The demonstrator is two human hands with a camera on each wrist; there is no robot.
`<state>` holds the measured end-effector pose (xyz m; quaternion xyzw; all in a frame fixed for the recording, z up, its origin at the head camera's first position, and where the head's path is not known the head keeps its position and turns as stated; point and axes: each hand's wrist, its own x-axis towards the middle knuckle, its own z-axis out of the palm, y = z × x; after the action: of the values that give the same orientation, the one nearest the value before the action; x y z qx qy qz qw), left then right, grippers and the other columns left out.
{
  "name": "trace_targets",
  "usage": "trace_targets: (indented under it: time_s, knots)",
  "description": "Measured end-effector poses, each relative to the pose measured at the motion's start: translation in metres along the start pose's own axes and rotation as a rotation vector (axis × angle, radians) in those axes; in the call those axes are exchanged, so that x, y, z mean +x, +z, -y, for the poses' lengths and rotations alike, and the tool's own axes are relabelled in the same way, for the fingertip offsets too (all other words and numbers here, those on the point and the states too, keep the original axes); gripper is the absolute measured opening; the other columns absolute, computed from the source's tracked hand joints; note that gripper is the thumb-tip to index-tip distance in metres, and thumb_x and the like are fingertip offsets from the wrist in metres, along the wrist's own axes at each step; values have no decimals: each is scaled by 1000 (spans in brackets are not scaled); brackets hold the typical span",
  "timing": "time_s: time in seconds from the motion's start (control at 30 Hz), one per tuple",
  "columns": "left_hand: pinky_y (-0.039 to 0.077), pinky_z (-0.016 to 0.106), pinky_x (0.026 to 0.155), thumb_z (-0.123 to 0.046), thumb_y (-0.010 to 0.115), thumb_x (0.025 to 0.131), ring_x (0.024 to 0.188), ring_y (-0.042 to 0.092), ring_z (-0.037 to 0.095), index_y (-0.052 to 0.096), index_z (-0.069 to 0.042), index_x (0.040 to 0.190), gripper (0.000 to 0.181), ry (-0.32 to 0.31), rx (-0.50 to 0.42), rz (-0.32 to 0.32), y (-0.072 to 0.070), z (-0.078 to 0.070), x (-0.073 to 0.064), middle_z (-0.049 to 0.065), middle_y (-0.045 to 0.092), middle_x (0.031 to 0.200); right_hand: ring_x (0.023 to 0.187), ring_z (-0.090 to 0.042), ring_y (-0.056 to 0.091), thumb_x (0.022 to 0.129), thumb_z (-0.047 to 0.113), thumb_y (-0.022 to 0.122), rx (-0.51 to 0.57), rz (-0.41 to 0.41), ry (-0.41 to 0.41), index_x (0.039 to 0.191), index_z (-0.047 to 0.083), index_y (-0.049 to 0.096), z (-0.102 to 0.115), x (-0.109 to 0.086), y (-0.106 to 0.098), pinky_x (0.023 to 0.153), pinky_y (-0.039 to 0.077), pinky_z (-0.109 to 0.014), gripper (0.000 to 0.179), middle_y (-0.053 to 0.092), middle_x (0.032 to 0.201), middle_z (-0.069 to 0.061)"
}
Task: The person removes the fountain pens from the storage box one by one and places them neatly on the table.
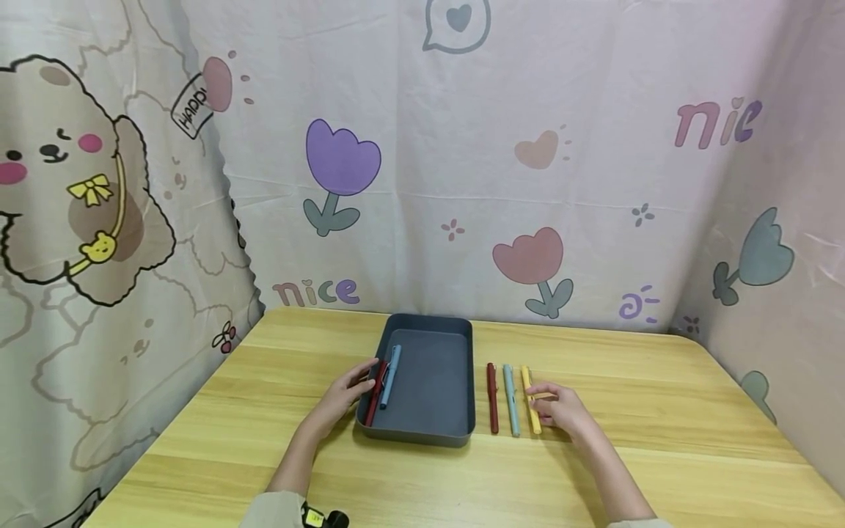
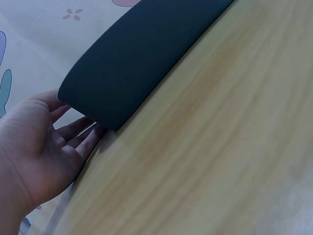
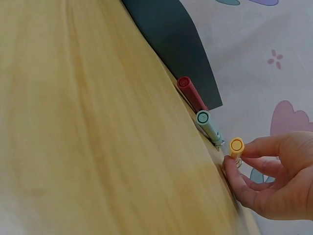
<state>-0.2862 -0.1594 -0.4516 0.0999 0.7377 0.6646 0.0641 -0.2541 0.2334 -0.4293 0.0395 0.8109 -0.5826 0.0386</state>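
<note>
A dark grey tray (image 1: 432, 381) stands on the table, with a dark red pen (image 1: 375, 394) and a blue pen (image 1: 391, 378) lying along its left side. My left hand (image 1: 339, 400) holds the tray's left wall, its thumb at the rim and other fingers against the outside in the left wrist view. To the right of the tray, another dark red pen (image 1: 492, 398) and a light teal pen (image 1: 511, 400) lie side by side. Beside them my right hand (image 1: 560, 408) pinches a yellow pen (image 3: 236, 145) between thumb and fingers; its end faces the right wrist camera.
The light wooden table (image 1: 422, 484) carries all of this. A printed cloth (image 1: 429, 183) hangs behind the table's back edge and along both sides. A small black-and-yellow device (image 1: 323, 518) shows by the left sleeve.
</note>
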Motion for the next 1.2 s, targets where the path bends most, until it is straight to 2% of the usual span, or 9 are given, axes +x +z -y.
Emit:
trace_targets:
  time_s: [0.13, 0.47, 0.93, 1.1, 1.2]
  knots:
    - [27, 53, 100, -17, 53, 94, 127, 29, 39, 40, -9, 140, 49, 1, -2, -5, 0, 1, 1, 22, 26, 144, 72, -19, 54, 85, -4, 57, 12, 5, -3, 110, -11, 55, 0, 0, -1, 65, 51, -33, 27, 61, 88, -13]
    - [23, 53, 102, -17, 54, 94, 128, 29, 36, 41, -10, 140, 49, 1, -11, 5, 0, 2, 3, 21, 27, 144, 71, -18, 53, 86, -4, 53, 45, 7, 25, 110, -10, 56, 0, -1, -3, 64, 51, -30, 25, 58, 87, -12]
    - [24, 54, 101, -18, 53, 94, 127, 30, 37, 40, -9, 140, 49, -5, -3, 1, 1, 1, 1, 22, 27, 144, 72, -17, 51, 87, -3, 50, 32, 15, 28, 110, -10, 56, 0, 0, -5, 64, 50, -31, 24, 56, 86, -11]
    - [25, 53, 101, -18, 53, 94, 127, 31, 37, 39, -9, 140, 49, -2, 1, -1, 1, 0, 1, 22, 28, 143, 68, -16, 48, 84, -1, 57, 14, 6, 31, 110, -9, 56, 2, -1, -5, 60, 48, -28, 27, 58, 82, -9]
    - [25, 53, 101, -18, 53, 94, 127, 31, 37, 39, -9, 140, 49, 1, 5, -4, 1, 0, 1, 23, 28, 143, 69, -16, 50, 83, 0, 61, -7, 0, 34, 110, -8, 56, 2, -1, -5, 61, 47, -28, 28, 62, 85, -10]
